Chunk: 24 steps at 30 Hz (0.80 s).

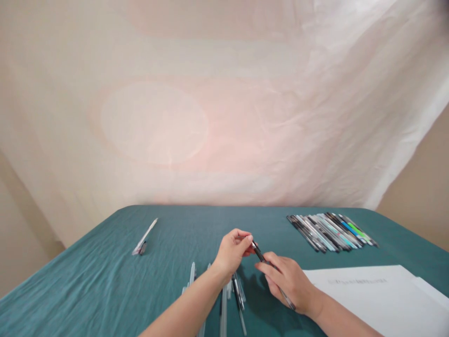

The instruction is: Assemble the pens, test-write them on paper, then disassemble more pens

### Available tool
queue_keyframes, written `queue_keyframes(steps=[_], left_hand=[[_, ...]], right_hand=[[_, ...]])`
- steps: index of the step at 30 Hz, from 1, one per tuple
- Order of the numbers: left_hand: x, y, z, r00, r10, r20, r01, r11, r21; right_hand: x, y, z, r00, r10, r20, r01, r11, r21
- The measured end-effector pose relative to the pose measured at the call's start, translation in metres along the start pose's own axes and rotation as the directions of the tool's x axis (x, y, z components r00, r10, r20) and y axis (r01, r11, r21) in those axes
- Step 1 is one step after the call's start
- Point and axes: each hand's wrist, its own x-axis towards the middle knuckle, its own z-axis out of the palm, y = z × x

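Observation:
A dark pen (258,253) is held slantwise between my two hands above the table. My left hand (234,249) pinches its upper end with thumb and fingertips. Around the lower barrel my right hand (286,280) is closed, and the pen's other end sticks out below the palm. Under my left wrist and forearm lie several loose pens (238,292), partly hidden by the arm. To the right of my right hand are white paper sheets (372,295) with a row of small marks near the top.
A row of several pens (331,231), mostly black, grey and clear with blue and green ones, lies at the back right. At the left are a white pen (149,232) and a small dark piece (143,248). Green cloth (87,281) covers the table; a pale sheet (224,117) hangs behind.

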Motion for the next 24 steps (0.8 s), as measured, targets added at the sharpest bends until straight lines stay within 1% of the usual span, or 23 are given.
queue_keyframes(steps=[5,11,15,18,20,22,24], left_hand=[[-0.002,0.001,0.003,1.000,0.027,-0.003,-0.027,1.000,0.006],[-0.004,0.000,0.005,0.999,0.037,0.008,-0.037,0.999,0.024],[-0.003,0.002,0.004,0.999,0.035,0.019,-0.036,0.999,0.025],[-0.001,0.007,0.002,0.999,0.036,0.010,-0.036,0.999,0.028],[0.001,0.010,-0.001,0.999,0.049,0.003,-0.049,0.998,0.034],[0.004,0.013,-0.006,0.998,0.066,-0.007,-0.066,0.997,0.039],[0.008,0.014,-0.012,0.996,0.079,-0.038,-0.077,0.996,0.036]], right_hand=[[-0.002,0.002,0.003,1.000,-0.013,-0.008,0.014,1.000,0.006],[-0.002,0.001,0.000,1.000,-0.019,-0.002,0.019,1.000,-0.014],[0.000,0.000,-0.001,1.000,-0.016,-0.019,0.016,1.000,-0.006],[0.005,0.000,-0.003,1.000,0.003,-0.008,-0.003,1.000,0.007],[0.008,-0.001,-0.006,0.999,0.024,0.028,-0.025,1.000,0.019],[0.009,-0.001,-0.010,0.997,0.033,0.064,-0.035,0.999,0.033],[0.008,0.000,-0.013,0.997,0.032,0.067,-0.035,0.999,0.037]])
